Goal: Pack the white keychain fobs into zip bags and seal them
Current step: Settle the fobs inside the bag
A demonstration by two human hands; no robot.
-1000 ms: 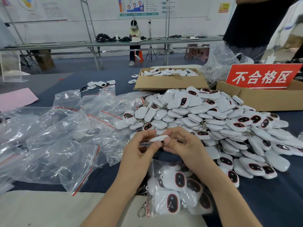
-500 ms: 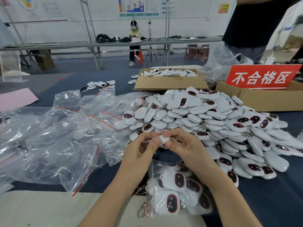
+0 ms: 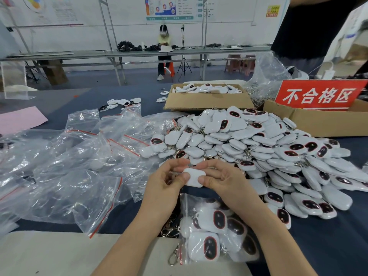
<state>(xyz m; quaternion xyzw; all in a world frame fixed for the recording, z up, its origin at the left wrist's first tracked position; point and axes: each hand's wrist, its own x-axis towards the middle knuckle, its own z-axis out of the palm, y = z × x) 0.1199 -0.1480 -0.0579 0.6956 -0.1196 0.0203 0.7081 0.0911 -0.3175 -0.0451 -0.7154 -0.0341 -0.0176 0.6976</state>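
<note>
Both hands hold one white keychain fob (image 3: 193, 177) between them, its plain white back up, just in front of the big fob pile (image 3: 258, 148). My left hand (image 3: 169, 182) pinches its left end with thumb and fingers. My right hand (image 3: 221, 179) pinches its right end. Below my wrists lies a clear zip bag (image 3: 211, 234) holding several fobs with dark oval faces, a metal clasp sticking out at its lower left. Empty zip bags with red strips (image 3: 79, 166) are heaped on the left.
A cardboard box of fobs (image 3: 207, 100) stands behind the pile. Another carton (image 3: 318, 122) with a red sign (image 3: 318, 95) stands at the right. A person in dark clothes stands at the far right. Pink paper (image 3: 20, 118) lies at the left edge.
The fob has turned in my fingers from edge-on to its broad white back facing up, and both hands have dropped slightly toward me.
</note>
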